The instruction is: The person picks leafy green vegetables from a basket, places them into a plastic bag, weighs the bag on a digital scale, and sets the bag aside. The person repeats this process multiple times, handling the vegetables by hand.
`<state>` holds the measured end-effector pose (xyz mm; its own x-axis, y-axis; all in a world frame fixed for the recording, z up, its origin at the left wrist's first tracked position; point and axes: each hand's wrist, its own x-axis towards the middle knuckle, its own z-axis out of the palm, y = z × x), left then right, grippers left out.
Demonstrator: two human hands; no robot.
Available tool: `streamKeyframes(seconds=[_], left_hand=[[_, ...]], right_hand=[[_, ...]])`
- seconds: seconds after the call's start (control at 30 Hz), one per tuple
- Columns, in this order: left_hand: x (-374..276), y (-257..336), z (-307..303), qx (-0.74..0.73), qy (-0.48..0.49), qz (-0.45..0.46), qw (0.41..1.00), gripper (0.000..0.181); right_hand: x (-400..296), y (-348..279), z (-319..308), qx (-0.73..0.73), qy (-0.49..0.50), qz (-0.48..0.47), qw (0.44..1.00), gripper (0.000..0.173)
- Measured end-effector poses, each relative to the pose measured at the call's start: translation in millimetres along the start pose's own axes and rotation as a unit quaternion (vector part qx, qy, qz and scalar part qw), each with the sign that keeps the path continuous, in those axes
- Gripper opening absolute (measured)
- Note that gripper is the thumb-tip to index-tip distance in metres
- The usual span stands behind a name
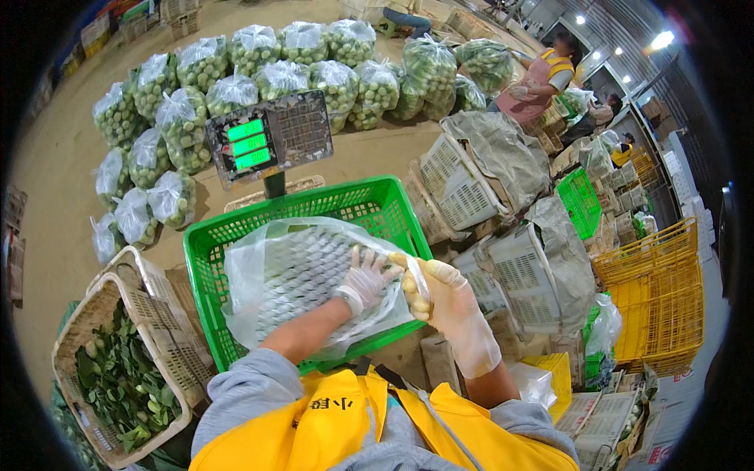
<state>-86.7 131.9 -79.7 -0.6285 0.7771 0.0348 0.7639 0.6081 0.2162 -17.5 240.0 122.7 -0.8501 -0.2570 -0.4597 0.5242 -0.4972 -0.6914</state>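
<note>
A large translucent plastic bag (312,265) lies spread inside a green plastic crate (415,218), the crate's slatted pattern showing through it. My right hand (439,291), in a pale glove, pinches the bag's edge near the crate's right side. Fingers spread, my left hand (366,277) rests over the bag in a thin clear glove; whether it is inside the bag's mouth I cannot tell. No produce shows in the bag. Just beyond the crate stands a weighing-scale display (268,138) with lit green readouts on a post.
Left of me, a dirty white crate (132,253) holds leafy greens (126,377). Tied bags of green vegetables (283,79) stand in rows beyond the scale. White crates (459,182) and yellow wire baskets (654,300) line the right. A person in a pink apron (530,88) stands far right.
</note>
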Motion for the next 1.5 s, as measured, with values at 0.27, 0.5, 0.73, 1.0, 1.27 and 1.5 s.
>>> streamKeyframes(seconds=[0.27, 0.5, 0.73, 1.0, 1.27, 1.5], left_hand=[[-75, -10, -87, -0.196, 0.228, 0.073, 0.951, 0.043], [-220, -52, -172, 0.08, 0.214, -0.415, 0.881, 0.061], [-218, -86, -173, -0.733, 0.261, -0.281, 0.561, 0.027], [-174, 2, -209, -0.46, 0.163, -0.118, 0.865, 0.028], [-126, -55, -165, -0.909, 0.121, -0.033, 0.398, 0.027], [-54, -29, -59, -0.413, 0.122, 0.028, 0.902, 0.031]], right_hand=[[-4, -4, -45, -0.121, 0.012, 0.0, 0.993, 0.058], [-6, 6, 68, -0.661, 0.058, -0.353, 0.66, 0.046], [162, 132, 105, -0.901, -0.079, -0.227, 0.36, 0.055], [184, 165, 29, -0.837, -0.159, -0.265, 0.452, 0.045], [167, 146, -16, -0.347, -0.175, -0.092, 0.917, 0.036], [140, 41, -51, -0.799, 0.108, -0.328, 0.492, 0.039]])
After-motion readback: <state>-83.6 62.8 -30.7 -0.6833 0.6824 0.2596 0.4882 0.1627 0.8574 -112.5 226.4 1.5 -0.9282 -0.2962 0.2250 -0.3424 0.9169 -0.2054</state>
